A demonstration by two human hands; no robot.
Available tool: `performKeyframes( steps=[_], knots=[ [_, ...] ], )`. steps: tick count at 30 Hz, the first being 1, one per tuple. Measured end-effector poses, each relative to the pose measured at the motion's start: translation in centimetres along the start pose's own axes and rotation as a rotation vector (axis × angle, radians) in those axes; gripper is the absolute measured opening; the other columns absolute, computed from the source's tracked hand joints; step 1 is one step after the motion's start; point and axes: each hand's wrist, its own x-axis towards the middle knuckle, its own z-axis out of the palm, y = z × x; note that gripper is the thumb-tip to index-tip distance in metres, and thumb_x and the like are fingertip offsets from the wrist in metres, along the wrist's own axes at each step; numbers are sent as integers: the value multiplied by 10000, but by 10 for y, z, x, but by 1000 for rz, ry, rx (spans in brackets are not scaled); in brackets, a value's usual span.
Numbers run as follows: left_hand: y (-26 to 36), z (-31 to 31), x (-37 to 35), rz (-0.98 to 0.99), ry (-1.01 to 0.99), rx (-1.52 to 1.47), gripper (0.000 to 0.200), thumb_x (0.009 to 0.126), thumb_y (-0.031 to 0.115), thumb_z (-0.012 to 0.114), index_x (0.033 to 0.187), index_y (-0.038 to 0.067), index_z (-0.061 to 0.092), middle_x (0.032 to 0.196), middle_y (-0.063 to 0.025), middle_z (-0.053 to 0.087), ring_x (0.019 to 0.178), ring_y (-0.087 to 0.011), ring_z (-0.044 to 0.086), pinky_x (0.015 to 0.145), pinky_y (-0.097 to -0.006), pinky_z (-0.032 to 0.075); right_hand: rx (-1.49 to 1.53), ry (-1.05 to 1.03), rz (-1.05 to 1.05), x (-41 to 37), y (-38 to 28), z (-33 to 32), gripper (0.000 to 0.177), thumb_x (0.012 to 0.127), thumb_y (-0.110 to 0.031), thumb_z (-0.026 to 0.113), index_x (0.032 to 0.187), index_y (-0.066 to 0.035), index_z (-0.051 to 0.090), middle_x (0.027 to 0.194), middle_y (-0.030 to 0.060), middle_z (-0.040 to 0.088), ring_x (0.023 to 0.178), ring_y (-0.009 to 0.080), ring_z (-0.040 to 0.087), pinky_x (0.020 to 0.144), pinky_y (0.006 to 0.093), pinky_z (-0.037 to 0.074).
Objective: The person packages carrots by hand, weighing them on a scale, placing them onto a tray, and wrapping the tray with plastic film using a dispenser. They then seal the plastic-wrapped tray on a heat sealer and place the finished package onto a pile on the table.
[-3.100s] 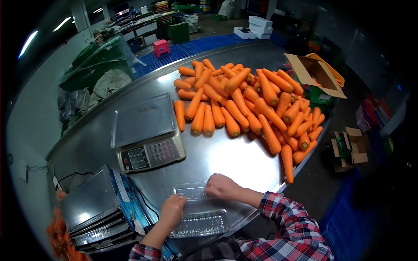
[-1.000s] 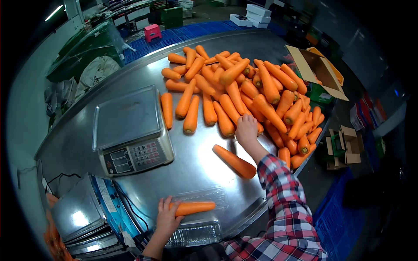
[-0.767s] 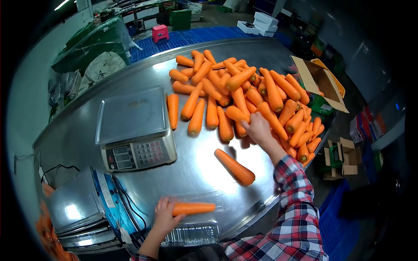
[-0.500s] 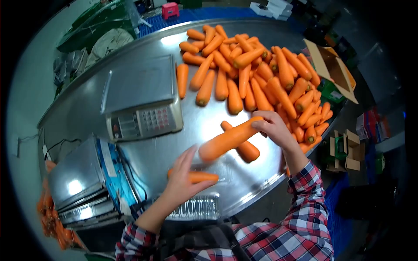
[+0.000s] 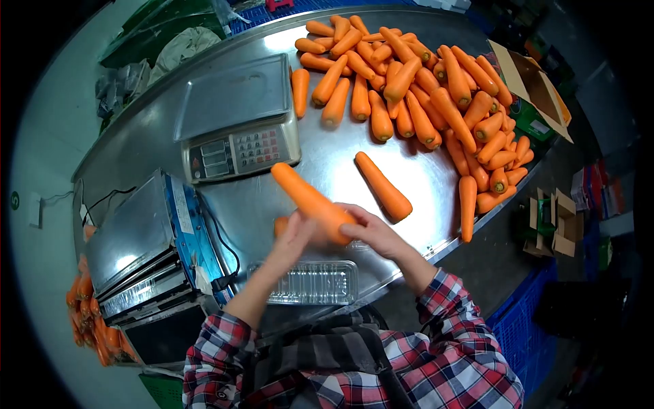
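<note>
A large carrot [image 5: 303, 191] is held up in front of me, slanting with its far end to the upper left. My right hand [image 5: 375, 233] grips its near end, thumb on top. Against the carrot's lower left side is my left hand [image 5: 291, 240], its fingers closed in on it and partly blurred. Another carrot [image 5: 280, 225] shows just behind my left hand, mostly covered. On the metal table a single carrot [image 5: 383, 187] lies to the right of the held one. Close to my body sits a clear plastic tray [image 5: 313, 283], below both hands.
A big pile of carrots [image 5: 415, 88] covers the table's far right. A weighing scale [image 5: 235, 102] stands at the far left. Nearer left is a metal-topped machine [image 5: 129, 232] with a cable. Bagged carrots [image 5: 85, 313] hang beyond it. Cardboard boxes [image 5: 565, 221] are off the right edge.
The held carrot has swung round and now points to the upper left. My right hand has come left and nearer my body, and my left hand has closed in on the carrot. The view has shifted.
</note>
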Motion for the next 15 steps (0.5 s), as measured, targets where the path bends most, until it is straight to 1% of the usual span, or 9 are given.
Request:
performKeyframes(
  steps=[1,2,4,5,8,9,11,14,15],
  knots=[
    [-11,-18,-1,52,-99,379,475,896,251,567,1316,79,426,1276,-157,466,1229,-291,408,1049,-405,304,-128,35,-66,0,10,-18,598,854,-244,654,1358,-69,384,1202,76,507,1064,159,524,906,283,435],
    [-23,-27,-6,54,-62,554,475,876,250,584,1300,82,451,1272,-164,469,1219,-310,413,1041,-404,314,-253,70,-131,-2,15,-35,590,848,-210,663,1351,-69,390,1213,80,507,1085,169,518,923,289,428],
    [-38,-34,-16,62,22,903,474,836,247,619,1268,90,502,1263,-176,475,1198,-348,421,1026,-402,332,-538,122,-99,-10,8,-54,568,848,-176,663,1337,-60,399,1215,81,512,1091,175,521,936,301,426],
    [-39,-34,-20,28,12,798,509,770,184,676,1244,97,511,1288,-165,467,1191,-374,421,1022,-414,338,-598,121,-112,-15,2,-54,562,828,-165,672,1316,-49,418,1209,101,524,1099,208,521,952,329,420],
    [-44,-34,-26,28,18,668,530,701,96,723,1191,111,521,1235,-141,491,1172,-376,427,1001,-425,365,-859,50,-208,-16,7,-48,561,786,-132,687,1291,-62,454,1212,122,527,1122,258,502,983,361,391],
    [-49,-34,-28,84,22,670,530,688,79,725,1177,103,521,1228,-140,493,1169,-375,429,1001,-425,365,-958,57,-208,-16,10,-41,555,749,-110,694,1264,-76,490,1227,129,522,1154,300,460,1014,381,349],
    [-58,-36,-31,195,27,674,530,662,45,727,1148,88,522,1215,-137,497,1163,-374,433,999,-424,366,-1018,27,-195,-10,20,-31,560,752,-121,693,1270,-83,483,1241,108,514,1183,305,431,1028,386,324],
    [-56,-39,-39,151,24,699,496,694,67,715,1145,66,507,1157,-146,508,1157,-344,441,974,-405,392,-1166,20,-292,-6,31,-25,532,789,-151,671,1277,-78,471,1238,120,509,1171,303,444,994,381,366],
    [-57,-40,-39,43,99,602,491,718,87,707,1162,66,499,1164,-148,508,1137,-326,462,954,-392,409,-1215,29,-330,-6,32,-25,515,806,-163,660,1276,-76,469,1236,128,508,1162,301,454,976,378,388]
  ],
)
